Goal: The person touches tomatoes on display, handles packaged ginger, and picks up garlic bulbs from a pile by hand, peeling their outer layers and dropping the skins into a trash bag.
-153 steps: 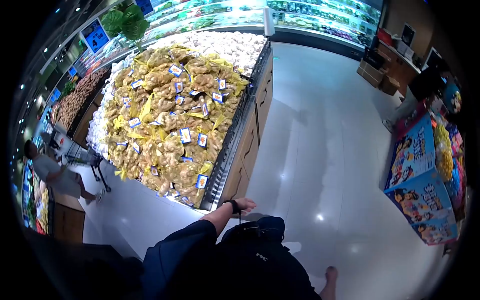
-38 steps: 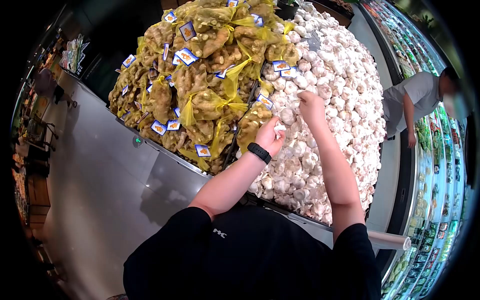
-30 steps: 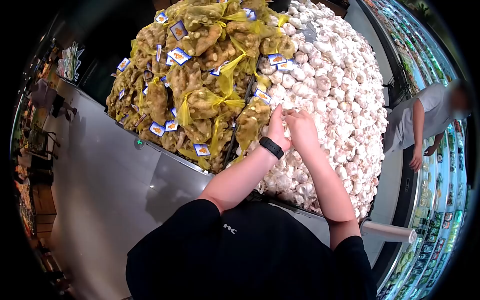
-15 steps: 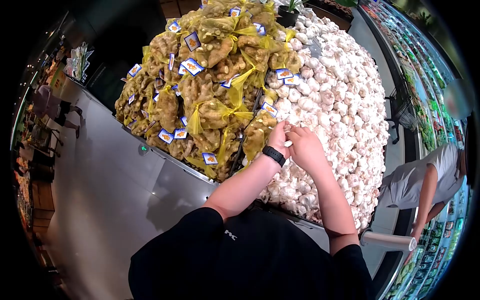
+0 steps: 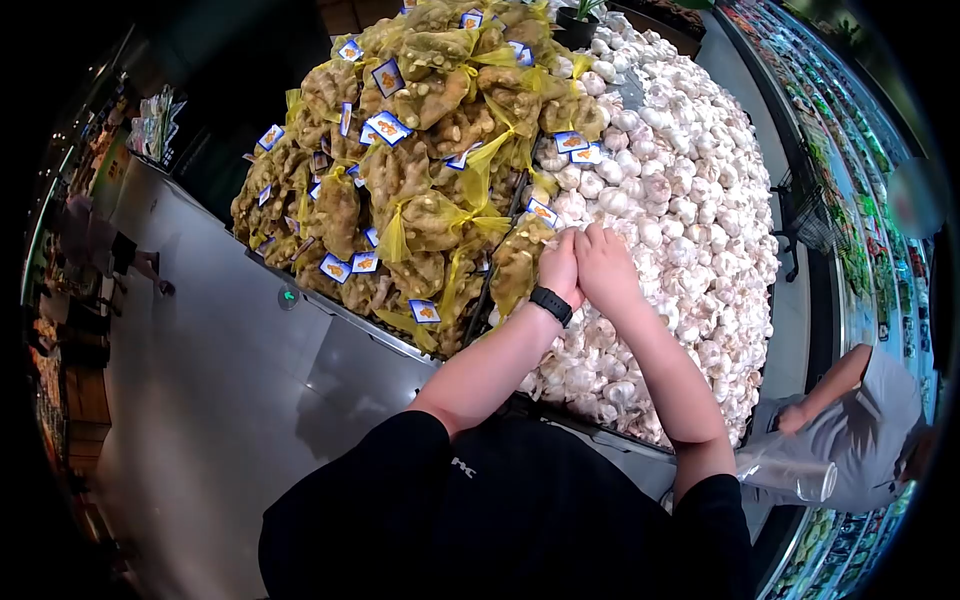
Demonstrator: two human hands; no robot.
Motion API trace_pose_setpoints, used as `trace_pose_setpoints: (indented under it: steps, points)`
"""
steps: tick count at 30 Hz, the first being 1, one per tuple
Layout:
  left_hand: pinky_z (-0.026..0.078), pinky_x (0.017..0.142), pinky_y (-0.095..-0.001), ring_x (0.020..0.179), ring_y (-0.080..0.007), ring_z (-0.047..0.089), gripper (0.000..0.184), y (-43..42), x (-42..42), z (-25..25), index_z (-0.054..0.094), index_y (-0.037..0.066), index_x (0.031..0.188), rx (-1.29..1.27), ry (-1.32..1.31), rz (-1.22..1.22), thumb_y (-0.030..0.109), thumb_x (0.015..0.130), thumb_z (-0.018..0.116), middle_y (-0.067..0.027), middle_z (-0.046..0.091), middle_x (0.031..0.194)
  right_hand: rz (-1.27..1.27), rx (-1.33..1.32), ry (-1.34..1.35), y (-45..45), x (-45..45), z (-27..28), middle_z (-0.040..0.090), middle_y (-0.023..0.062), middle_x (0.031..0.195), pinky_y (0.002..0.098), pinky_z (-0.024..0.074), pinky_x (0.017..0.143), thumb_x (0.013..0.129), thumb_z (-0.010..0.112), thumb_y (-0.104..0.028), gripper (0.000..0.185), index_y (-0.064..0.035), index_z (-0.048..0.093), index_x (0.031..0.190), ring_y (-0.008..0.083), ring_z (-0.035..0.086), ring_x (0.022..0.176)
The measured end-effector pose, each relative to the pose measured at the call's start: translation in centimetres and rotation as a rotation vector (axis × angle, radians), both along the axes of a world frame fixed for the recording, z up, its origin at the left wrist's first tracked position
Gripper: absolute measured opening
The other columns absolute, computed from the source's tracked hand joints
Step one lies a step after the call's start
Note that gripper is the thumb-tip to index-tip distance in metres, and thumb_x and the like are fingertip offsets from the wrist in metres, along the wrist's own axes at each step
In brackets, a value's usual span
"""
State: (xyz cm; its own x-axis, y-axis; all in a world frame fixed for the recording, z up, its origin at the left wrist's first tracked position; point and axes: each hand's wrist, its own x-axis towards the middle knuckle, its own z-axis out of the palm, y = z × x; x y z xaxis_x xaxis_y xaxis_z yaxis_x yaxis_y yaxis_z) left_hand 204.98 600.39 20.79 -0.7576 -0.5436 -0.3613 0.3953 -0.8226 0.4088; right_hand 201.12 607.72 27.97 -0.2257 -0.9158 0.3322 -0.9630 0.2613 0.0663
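Observation:
My left hand [image 5: 561, 268], with a black watch at its wrist, meets my right hand [image 5: 606, 268] over the near left part of the garlic pile [image 5: 690, 220]. Both hands have their fingers bent and pressed together, and whatever lies between them is hidden. Just left of my left hand are yellow net bags of ginger [image 5: 430, 220] with blue and white labels [image 5: 387, 127]. A dark divider separates ginger from garlic.
A person in a grey shirt [image 5: 870, 430] bends at the right, beside a clear plastic roll [image 5: 800, 478]. Behind are a shopping cart [image 5: 808, 218] and lit refrigerated shelves [image 5: 862, 215]. Another person [image 5: 95, 235] is at the far left.
My hands, apart earlier with something white at the left one, have come together, and the white piece has gone from sight. The person in grey has moved nearer, beside the plastic roll.

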Motion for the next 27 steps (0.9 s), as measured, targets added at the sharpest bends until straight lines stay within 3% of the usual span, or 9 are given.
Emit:
trace_pose_setpoints:
  steps: [2, 3, 7, 9, 11, 17, 19, 25, 27]
  points:
    - [0.052, 0.074, -0.0379, 0.084, -0.0188, 0.062, 0.023, -0.1, 1.0, 1.0, 0.058, 0.011, 0.108, -0.02, -0.148, -0.022, 0.029, 0.101, 0.045, -0.0037, 0.063, 0.095, 0.075, -0.031, -0.411, 0.1, 0.2, 1.9, 0.055, 0.021, 0.105, 0.0431, 0.0463, 0.088, 0.081, 0.05, 0.0, 0.051, 0.0047, 0.046, 0.131, 0.0379, 0.056, 0.099]
    - [0.05, 0.067, -0.0339, 0.075, -0.0154, 0.059, 0.018, -0.2, 1.6, 1.8, 0.059, 0.013, 0.104, -0.005, -0.175, -0.047, 0.027, 0.1, 0.048, -0.0028, 0.062, 0.089, 0.053, -0.109, -0.538, -0.1, 0.1, 2.5, 0.056, 0.0206, 0.108, 0.0425, 0.0467, 0.088, 0.082, 0.048, 0.002, 0.045, 0.0012, 0.052, 0.126, 0.0383, 0.056, 0.101]
    - [0.038, 0.047, -0.02, 0.062, -0.0063, 0.048, 0.009, -0.1, 4.3, 3.3, 0.058, 0.013, 0.096, 0.116, -0.088, -0.007, 0.021, 0.097, 0.053, 0.0015, 0.056, 0.078, 0.03, -0.182, -0.619, -1.6, -1.5, 3.9, 0.058, 0.017, 0.111, 0.043, 0.0462, 0.091, 0.082, 0.049, 0.002, 0.036, -0.0023, 0.061, 0.115, 0.0369, 0.056, 0.104]
    - [0.036, 0.046, -0.0175, 0.062, -0.0055, 0.048, 0.011, -0.7, 6.6, 3.5, 0.057, 0.01, 0.096, 0.235, 0.058, 0.012, 0.018, 0.098, 0.049, 0.0018, 0.054, 0.077, 0.257, 0.048, -0.518, -2.6, -1.3, 4.3, 0.056, 0.0157, 0.122, 0.0412, 0.0448, 0.096, 0.08, 0.052, 0.004, 0.042, -0.0051, 0.059, 0.121, 0.0346, 0.054, 0.113]
    - [0.036, 0.045, -0.0166, 0.064, -0.0054, 0.048, 0.012, -1.7, 9.0, 3.0, 0.055, 0.008, 0.098, 0.232, 0.064, 0.053, 0.017, 0.099, 0.047, 0.0008, 0.051, 0.078, 0.372, 0.238, -0.341, -3.9, -0.4, 3.8, 0.051, 0.012, 0.133, 0.0393, 0.0435, 0.102, 0.069, 0.068, -0.001, 0.059, -0.0091, 0.055, 0.126, 0.0346, 0.05, 0.122]
    - [0.038, 0.046, -0.0165, 0.063, -0.0067, 0.046, 0.013, -3.4, 12.6, 2.3, 0.053, 0.007, 0.097, 0.411, 0.129, 0.018, 0.018, 0.1, 0.047, 0.0003, 0.048, 0.076, 0.351, 0.326, -0.176, -7.7, 0.0, -0.2, 0.052, 0.0102, 0.123, 0.0403, 0.0502, 0.088, 0.058, 0.081, -0.01, 0.072, -0.0136, 0.051, 0.123, 0.0325, 0.056, 0.107]
    - [0.038, 0.046, -0.0165, 0.064, -0.0063, 0.046, 0.014, -3.6, 13.2, 1.9, 0.053, 0.007, 0.095, 0.406, 0.122, 0.014, 0.019, 0.1, 0.048, 0.0004, 0.048, 0.076, 0.261, 0.418, -0.265, -7.5, 0.4, 0.1, 0.052, 0.01, 0.117, 0.0414, 0.0513, 0.082, 0.057, 0.081, -0.01, 0.064, -0.0122, 0.054, 0.116, 0.0323, 0.057, 0.1]
    - [0.038, 0.045, -0.0158, 0.065, -0.0071, 0.045, 0.015, -3.9, 15.7, 2.8, 0.051, 0.005, 0.096, 0.439, 0.172, -0.008, 0.019, 0.101, 0.047, -0.0011, 0.047, 0.078, 0.437, 0.283, -0.215, -6.4, 0.3, 2.2, 0.062, 0.0081, 0.091, 0.0412, 0.0516, 0.075, 0.068, 0.07, -0.013, 0.032, -0.0105, 0.059, 0.098, 0.0309, 0.06, 0.087]
    - [0.037, 0.045, -0.0159, 0.065, -0.0072, 0.045, 0.015, -4.1, 17.0, 2.2, 0.051, 0.005, 0.098, 0.37, 0.187, -0.05, 0.019, 0.101, 0.047, -0.0014, 0.048, 0.079, 0.324, 0.091, -0.189, -6.0, -0.3, 5.1, 0.062, 0.0082, 0.085, 0.0407, 0.0512, 0.075, 0.069, 0.069, -0.01, 0.026, -0.0077, 0.059, 0.093, 0.0285, 0.06, 0.085]
